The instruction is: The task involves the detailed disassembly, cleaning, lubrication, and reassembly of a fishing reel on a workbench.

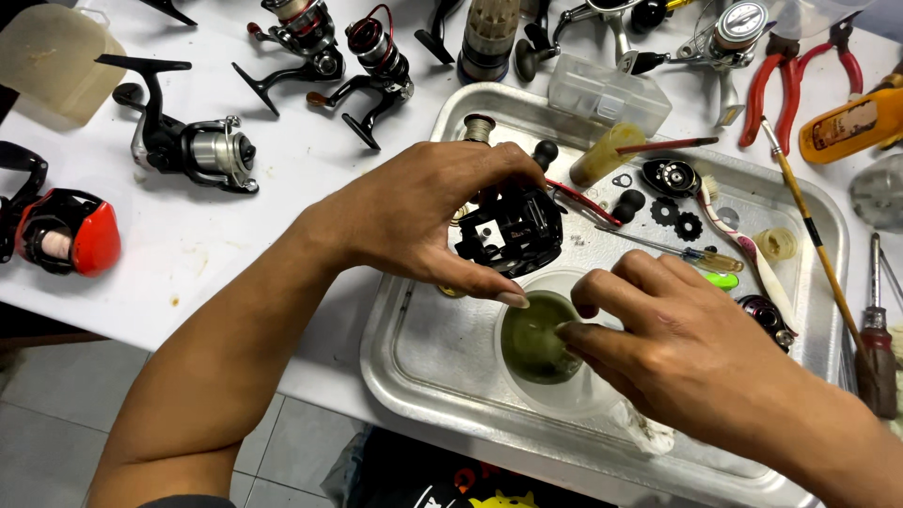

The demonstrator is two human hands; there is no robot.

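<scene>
My left hand (428, 216) grips a black baitcasting reel body (513, 230) and holds it above a metal tray (423, 353). My right hand (677, 353) has its fingertips pinched together at the rim of a clear plastic cup (555, 395) with dark green liquid (534, 339) in it. Whether a small part sits between those fingertips is hidden. The cup stands in the tray, just below the reel body.
In the tray lie small black gears (677, 218), a toothbrush (748, 249), a small screwdriver (677, 252) and a yellow bottle (607, 155). Spinning reels (193, 141), a red reel (66, 230), red pliers (785, 80) and a clear box (607, 94) crowd the white table.
</scene>
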